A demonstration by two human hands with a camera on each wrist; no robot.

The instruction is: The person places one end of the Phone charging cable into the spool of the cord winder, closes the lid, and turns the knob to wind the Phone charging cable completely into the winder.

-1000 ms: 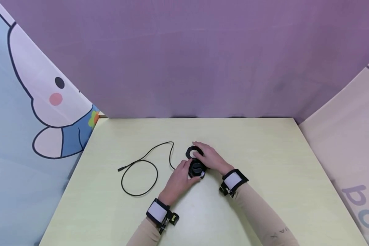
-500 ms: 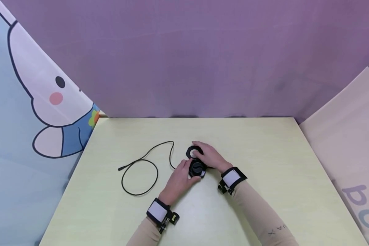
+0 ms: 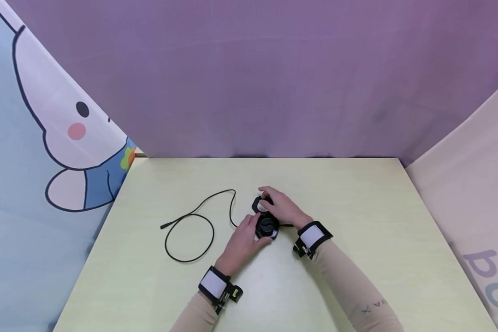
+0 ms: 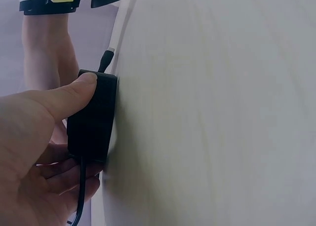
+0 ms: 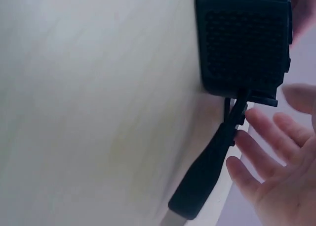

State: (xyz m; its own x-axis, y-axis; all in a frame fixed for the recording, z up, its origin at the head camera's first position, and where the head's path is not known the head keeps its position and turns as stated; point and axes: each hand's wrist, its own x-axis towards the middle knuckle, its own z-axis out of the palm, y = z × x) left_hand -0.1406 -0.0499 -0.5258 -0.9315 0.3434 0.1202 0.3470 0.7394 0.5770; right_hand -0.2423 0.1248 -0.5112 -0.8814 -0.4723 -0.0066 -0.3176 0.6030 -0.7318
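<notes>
In the head view a black octagonal device (image 3: 267, 226) with a round raised top lies on the table, a flat black ring-shaped piece (image 3: 256, 205) at its far side. My left hand (image 3: 240, 244) grips the device's left side; in the left wrist view its thumb presses the near end of the boxy black body (image 4: 94, 119). Over the ring is my right hand (image 3: 286, 208), thumb at the ring, fingers bent and raised. The right wrist view shows its fingers (image 5: 256, 149) loosely spread beside the patterned side (image 5: 244, 43) and a cable plug (image 5: 200, 174).
A thin black cable (image 3: 186, 262) runs from the device's left in a loop, its end plug (image 3: 165, 226) lying to the left. A short cable (image 3: 287, 225) leaves the right side. The pale table (image 3: 357, 193) meets a purple cloth (image 3: 249, 92) at the back.
My right hand's fingers have lifted and bent away from the ring's far edge, and its wrist has shifted slightly. The left hand and the device stay in place.
</notes>
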